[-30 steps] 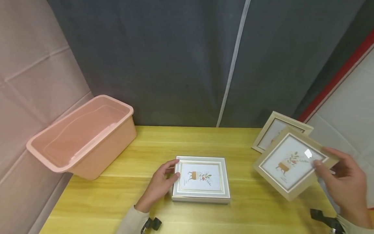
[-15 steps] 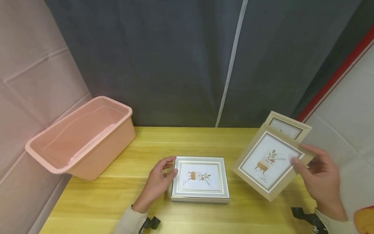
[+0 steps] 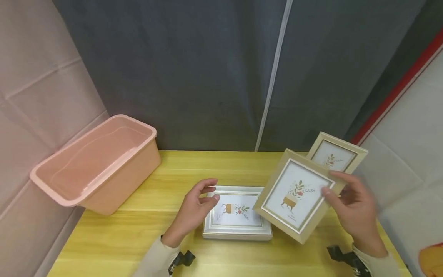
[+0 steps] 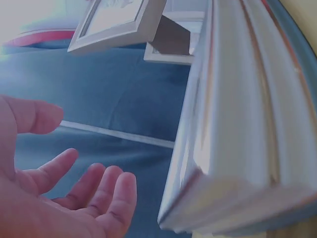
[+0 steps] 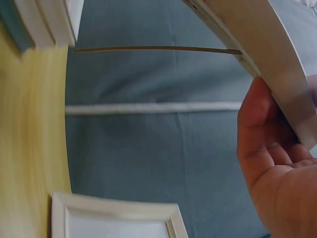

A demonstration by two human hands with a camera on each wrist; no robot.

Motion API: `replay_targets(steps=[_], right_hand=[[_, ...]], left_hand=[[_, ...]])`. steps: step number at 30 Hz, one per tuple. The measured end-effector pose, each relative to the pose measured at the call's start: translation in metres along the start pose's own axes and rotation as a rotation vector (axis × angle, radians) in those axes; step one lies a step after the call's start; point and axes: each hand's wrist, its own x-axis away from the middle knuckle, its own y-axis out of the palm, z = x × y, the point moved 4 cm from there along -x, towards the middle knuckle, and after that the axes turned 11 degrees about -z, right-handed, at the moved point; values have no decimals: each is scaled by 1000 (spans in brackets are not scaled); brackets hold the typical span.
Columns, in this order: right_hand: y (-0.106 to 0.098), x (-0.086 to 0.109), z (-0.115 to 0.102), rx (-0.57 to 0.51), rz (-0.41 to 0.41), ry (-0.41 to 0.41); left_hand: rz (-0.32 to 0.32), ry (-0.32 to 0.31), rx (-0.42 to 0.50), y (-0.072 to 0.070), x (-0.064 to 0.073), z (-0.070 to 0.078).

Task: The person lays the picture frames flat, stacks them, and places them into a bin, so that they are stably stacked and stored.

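Note:
My right hand (image 3: pixel 356 211) pinches a cream picture frame (image 3: pixel 294 196) by its right edge, thumb in front and fingers behind. It is tilted in the air, its lower left edge overlapping the silver picture frame (image 3: pixel 237 213) in the head view. That silver frame lies flat on the table, picture up; layered edges (image 4: pixel 247 99) show on its side in the left wrist view. Beside its left edge hovers my left hand (image 3: pixel 194 209), fingers loosely bent, holding nothing. Another cream frame (image 3: pixel 337 154) stands upright at the back right, partly hidden by the held one.
A pink plastic tub (image 3: pixel 121 181) stands at the back left of the wooden table (image 3: pixel 180 165). Behind the table hangs a dark grey curtain (image 3: pixel 173 77). A thin brown strip (image 5: pixel 148 48) sticks out behind the held frame. Something orange (image 3: pixel 430 261) shows at the lower right.
My right hand has carried the cream frame left, toward the silver one, turning it more upright. My left hand has risen slightly off the silver frame's left edge.

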Motion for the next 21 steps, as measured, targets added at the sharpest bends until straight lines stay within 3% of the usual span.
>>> replay_targets(steps=[9,15,21], right_hand=[[36,-5,9,-126,-122,13],[54,-2,14,-97,-153,36],[71,2,18,-25,-198,143]], left_hand=[[-166,139,95,22,-10,16],[-262,244,160,30,-14,20],[-415,305,162,39,-14,17]])
